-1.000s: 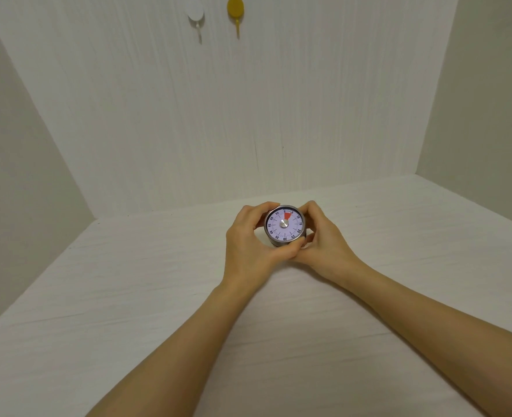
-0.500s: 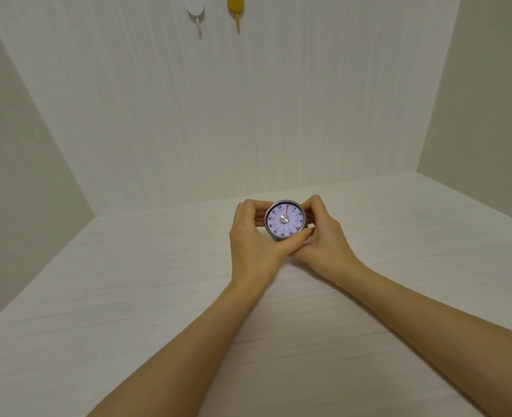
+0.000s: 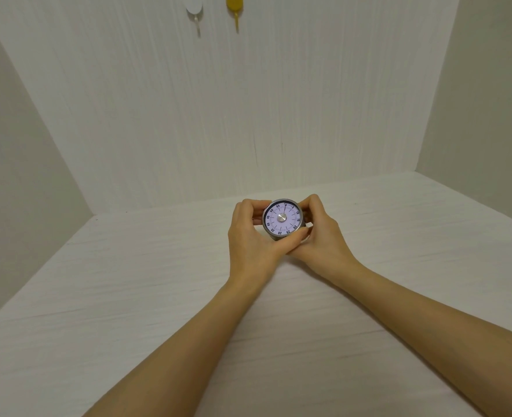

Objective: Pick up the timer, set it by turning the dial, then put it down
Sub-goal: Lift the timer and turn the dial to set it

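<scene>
Holding the round silver metal timer (image 3: 282, 218) above the pale wooden table (image 3: 128, 296), the left hand (image 3: 253, 239) and the right hand (image 3: 321, 233) both grip its rim. To turn well, one hand should keep the body firm. Its white dial shows no red area.

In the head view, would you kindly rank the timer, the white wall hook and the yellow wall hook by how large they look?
Largest to smallest:
1. timer, though it is held much nearer the camera, so its true size may not lead.
2. white wall hook and yellow wall hook: they look alike, and both are cut off at the top edge, so I would not rank them.
</scene>
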### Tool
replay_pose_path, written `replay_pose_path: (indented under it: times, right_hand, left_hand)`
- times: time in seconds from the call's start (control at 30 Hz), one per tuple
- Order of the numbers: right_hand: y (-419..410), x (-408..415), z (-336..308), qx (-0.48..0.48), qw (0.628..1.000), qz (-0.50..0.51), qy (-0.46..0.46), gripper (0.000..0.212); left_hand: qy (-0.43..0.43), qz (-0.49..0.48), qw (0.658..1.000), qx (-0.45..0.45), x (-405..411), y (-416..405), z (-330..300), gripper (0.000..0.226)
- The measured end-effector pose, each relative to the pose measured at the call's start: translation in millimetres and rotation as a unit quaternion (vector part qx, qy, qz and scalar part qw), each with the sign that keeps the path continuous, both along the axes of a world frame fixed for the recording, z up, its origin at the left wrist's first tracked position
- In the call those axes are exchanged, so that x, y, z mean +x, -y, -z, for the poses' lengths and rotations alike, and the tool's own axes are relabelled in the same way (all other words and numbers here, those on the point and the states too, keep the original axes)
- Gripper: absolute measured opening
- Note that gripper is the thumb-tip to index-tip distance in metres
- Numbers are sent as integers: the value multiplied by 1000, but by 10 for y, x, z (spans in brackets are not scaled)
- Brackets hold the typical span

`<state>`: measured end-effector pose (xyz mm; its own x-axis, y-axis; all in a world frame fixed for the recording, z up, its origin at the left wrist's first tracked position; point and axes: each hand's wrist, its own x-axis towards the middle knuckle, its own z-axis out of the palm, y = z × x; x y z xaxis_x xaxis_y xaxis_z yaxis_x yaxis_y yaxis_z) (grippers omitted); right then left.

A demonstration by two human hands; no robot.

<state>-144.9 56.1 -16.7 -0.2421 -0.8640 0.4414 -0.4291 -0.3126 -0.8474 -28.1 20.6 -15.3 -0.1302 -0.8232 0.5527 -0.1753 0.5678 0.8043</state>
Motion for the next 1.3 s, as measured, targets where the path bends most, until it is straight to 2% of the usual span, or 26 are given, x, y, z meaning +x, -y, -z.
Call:
replay_pose_path:
  times: [0.33, 0.53, 0.77, 0.87, 1.0, 1.3]
  right_hand:
    - [14, -39, -8, -2, 1000, -25, 0, 45]
    - [12, -146, -71, 28, 998, -42, -45, 60]
    - [-42, -218, -154, 75, 991, -108, -40, 54]
    - [-12, -172, -88, 69, 994, -84, -24, 54]
    - [11, -95, 2, 43, 998, -46, -14, 67]
    - [-9, -11, 18, 32, 999, 1, -41, 62]
  left_hand:
    - [0, 6, 1000, -4, 35, 38, -18, 56]
    - [30, 23, 999, -29, 93, 62, -40, 56]
    - [37, 37, 998, -23, 80, 54, -28, 57]
    - [29, 26, 999, -13, 77, 58, -31, 57]
    - [15, 4, 1000, 6, 40, 18, -37, 58]
    - [-15, -27, 999, 43, 6, -32, -43, 62]
